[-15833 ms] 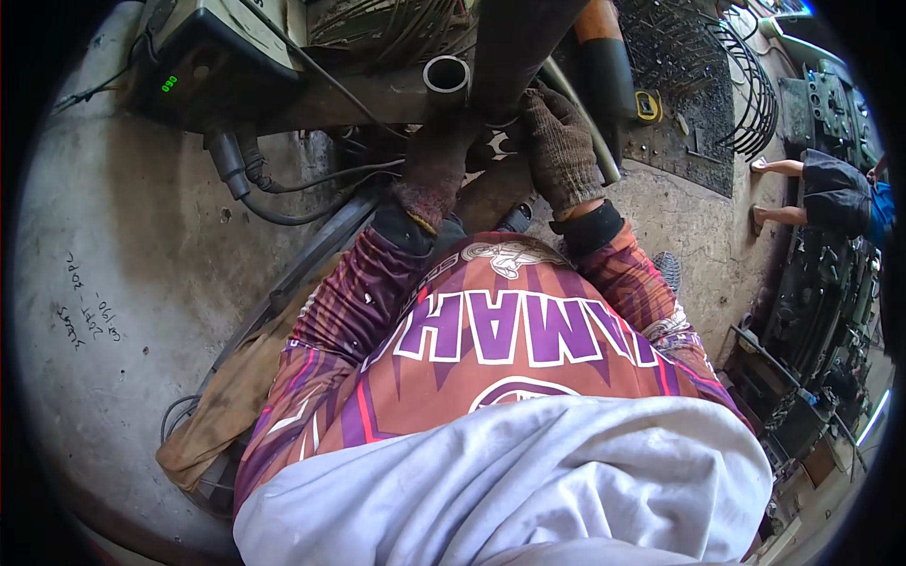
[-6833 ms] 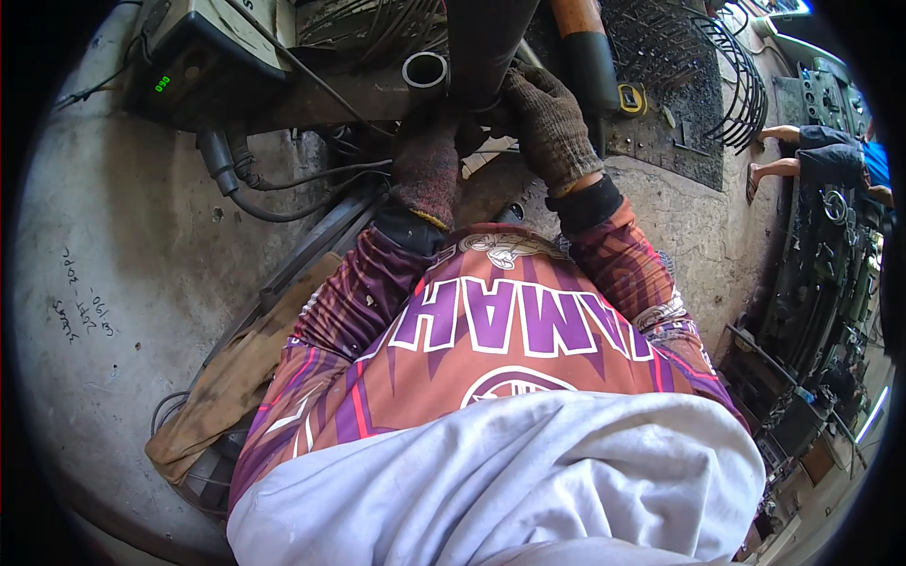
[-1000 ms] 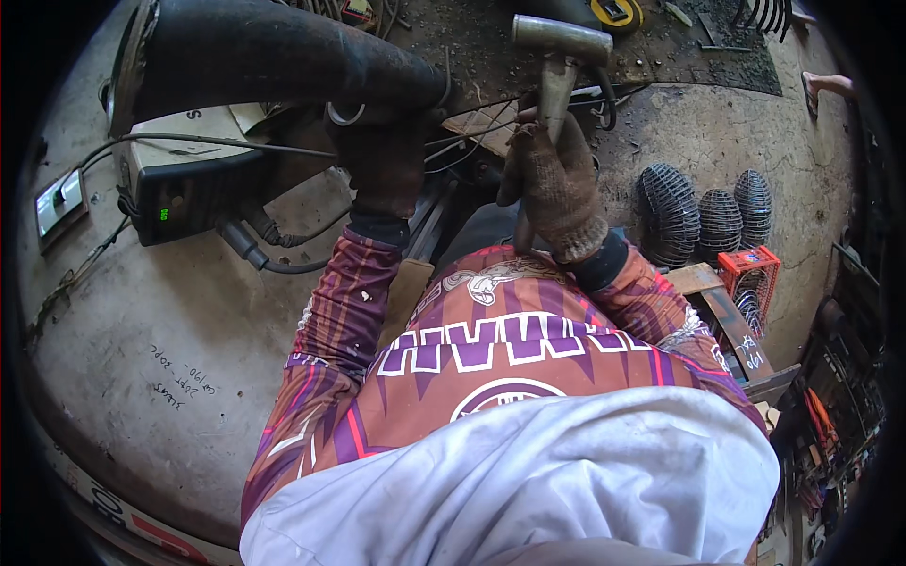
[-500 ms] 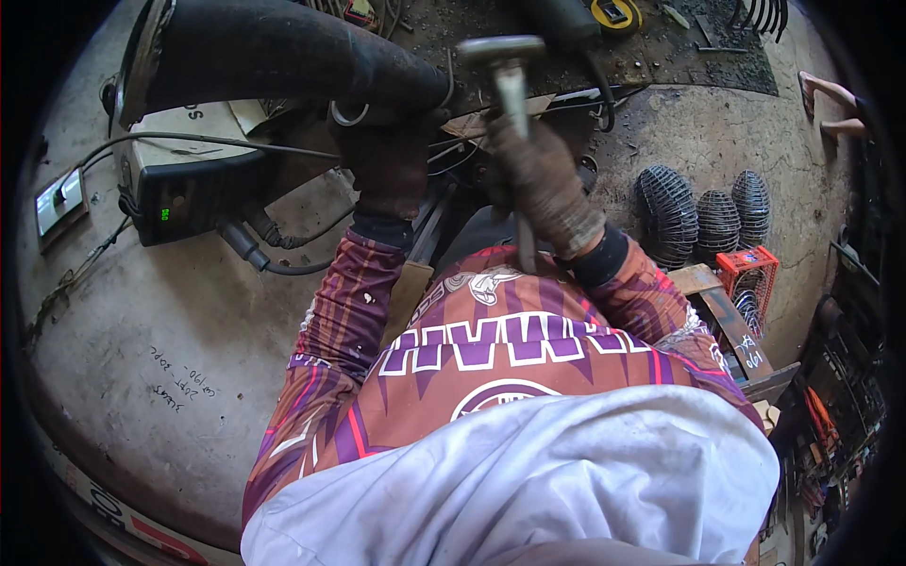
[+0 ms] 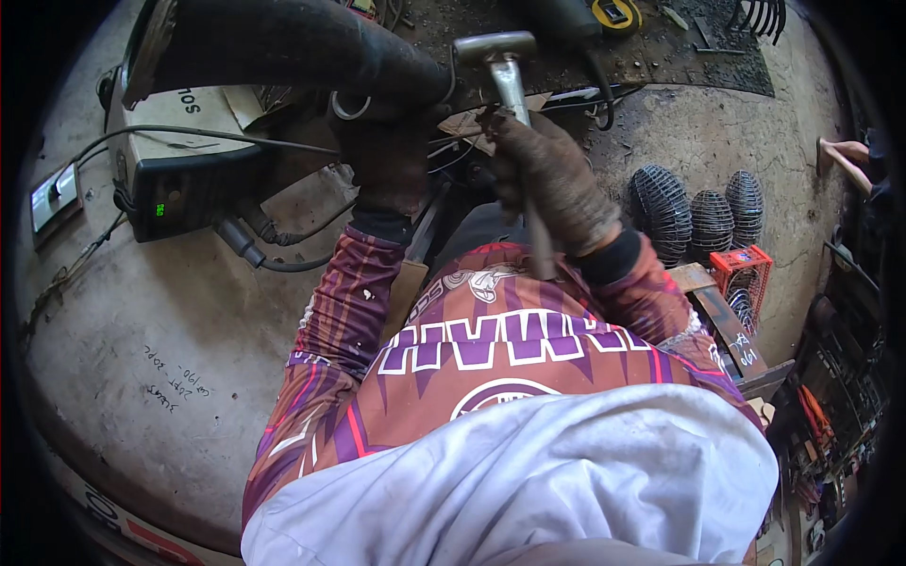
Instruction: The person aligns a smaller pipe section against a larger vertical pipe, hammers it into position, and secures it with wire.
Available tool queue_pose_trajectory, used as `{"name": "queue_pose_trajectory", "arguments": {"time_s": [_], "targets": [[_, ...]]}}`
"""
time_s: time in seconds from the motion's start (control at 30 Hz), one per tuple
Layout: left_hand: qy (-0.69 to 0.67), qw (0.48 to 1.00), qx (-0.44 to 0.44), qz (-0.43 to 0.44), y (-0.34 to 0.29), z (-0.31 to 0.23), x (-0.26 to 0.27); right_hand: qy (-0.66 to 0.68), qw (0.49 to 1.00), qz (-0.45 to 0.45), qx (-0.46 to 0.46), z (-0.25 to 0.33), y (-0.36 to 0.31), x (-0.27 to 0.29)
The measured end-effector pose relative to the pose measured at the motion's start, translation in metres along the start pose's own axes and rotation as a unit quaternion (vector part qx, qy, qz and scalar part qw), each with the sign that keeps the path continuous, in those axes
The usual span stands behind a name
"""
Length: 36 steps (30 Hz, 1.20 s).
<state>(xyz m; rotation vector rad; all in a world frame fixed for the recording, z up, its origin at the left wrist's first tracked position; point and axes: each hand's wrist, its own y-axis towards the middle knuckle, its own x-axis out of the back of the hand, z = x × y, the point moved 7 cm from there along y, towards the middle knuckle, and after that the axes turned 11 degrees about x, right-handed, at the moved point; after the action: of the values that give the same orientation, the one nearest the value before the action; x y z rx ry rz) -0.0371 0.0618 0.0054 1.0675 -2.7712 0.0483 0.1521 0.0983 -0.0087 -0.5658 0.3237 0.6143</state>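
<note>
A hammer (image 5: 511, 90) is in my right hand (image 5: 557, 184), whose gloved fingers are wrapped round its metal handle. The hammer's head is raised, close to the narrow end of a wide, dark metal pipe (image 5: 283, 47) at the upper left. My left hand (image 5: 385, 160), in a dark dirty glove, is against the underside of that pipe near its narrow end and appears to grip it. Its fingertips are in shadow. A small metal ring (image 5: 351, 106) shows beside the left hand. A thin curved metal edge stands at the pipe's narrow end.
A box-shaped machine (image 5: 189, 170) with a green display and thick cables stands at left. Dirty workbench top (image 5: 679, 57) carries a yellow tape measure (image 5: 617, 13) and scraps. Wire coils (image 5: 661, 212) and a red crate (image 5: 741, 269) lie right. Another person's foot (image 5: 845, 151) shows far right.
My right hand and the hammer have shifted slightly, with the hammer's head a little left and higher. My left hand stays at the pipe. The other person's feet have moved at far right.
</note>
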Motion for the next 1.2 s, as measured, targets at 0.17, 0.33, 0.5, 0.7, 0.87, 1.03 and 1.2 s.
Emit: {"name": "queue_pose_trajectory", "arguments": {"time_s": [0.17,0.33,0.5,0.7,0.87,1.03,1.2], "targets": [[0.002,1.000,0.020,0.013,-0.002,-0.001,-0.002,0.040,0.997,-0.062,0.013,0.015,-0.015,0.008],[0.017,0.998,0.036,0.041,-0.001,-0.010,-0.008,-0.004,0.992,-0.099,0.079,0.019,-0.013,0.008],[-0.074,0.996,0.041,0.021,-0.002,0.002,-0.004,0.055,0.997,-0.022,-0.039,0.028,-0.011,-0.002],[0.039,0.999,-0.029,0.015,0.000,-0.003,-0.002,0.041,0.995,-0.082,0.046,0.028,-0.018,0.007],[-0.051,0.998,0.034,0.021,0.004,0.002,-0.003,0.018,0.999,-0.003,-0.047,0.025,-0.011,-0.010],[-0.003,1.000,0.010,0.013,0.002,-0.006,-0.003,0.021,0.998,-0.056,-0.014,0.030,-0.019,-0.002],[0.010,1.000,-0.001,0.019,0.003,-0.008,-0.002,0.019,0.999,-0.029,-0.014,0.026,-0.023,0.006]]}}
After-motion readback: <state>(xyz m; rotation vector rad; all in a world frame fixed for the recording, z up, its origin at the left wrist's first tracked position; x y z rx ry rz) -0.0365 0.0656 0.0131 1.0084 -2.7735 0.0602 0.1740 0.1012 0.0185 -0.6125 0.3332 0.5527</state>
